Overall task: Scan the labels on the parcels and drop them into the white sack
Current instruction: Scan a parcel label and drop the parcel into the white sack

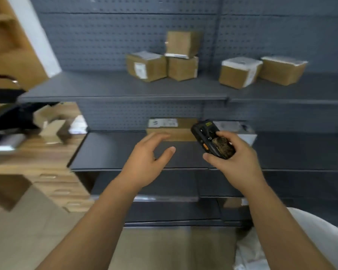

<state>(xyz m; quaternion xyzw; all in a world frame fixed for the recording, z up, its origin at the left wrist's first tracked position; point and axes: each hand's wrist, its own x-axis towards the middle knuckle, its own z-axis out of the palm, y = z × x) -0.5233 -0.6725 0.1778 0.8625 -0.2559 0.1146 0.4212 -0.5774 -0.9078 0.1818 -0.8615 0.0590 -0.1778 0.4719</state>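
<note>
My right hand (233, 154) grips a black handheld scanner (211, 139), its head pointing up and left toward the middle shelf. My left hand (146, 158) is stretched forward with fingers spread and relaxed, holding nothing, just short of a flat cardboard parcel (180, 132) with a white label that lies at the back of the middle shelf (109, 151). A second pale parcel (244, 133) lies partly hidden behind the scanner. Several brown labelled boxes (146, 66) stand on the upper shelf, one stacked on another. The white sack (320, 236) shows at the bottom right.
Dark grey pegboard shelving (125, 36) fills the view, with lower shelves below my arms. At left stands a wooden desk (37, 158) with drawers, open small cartons (51, 123) and a black object on it. Beige floor lies below.
</note>
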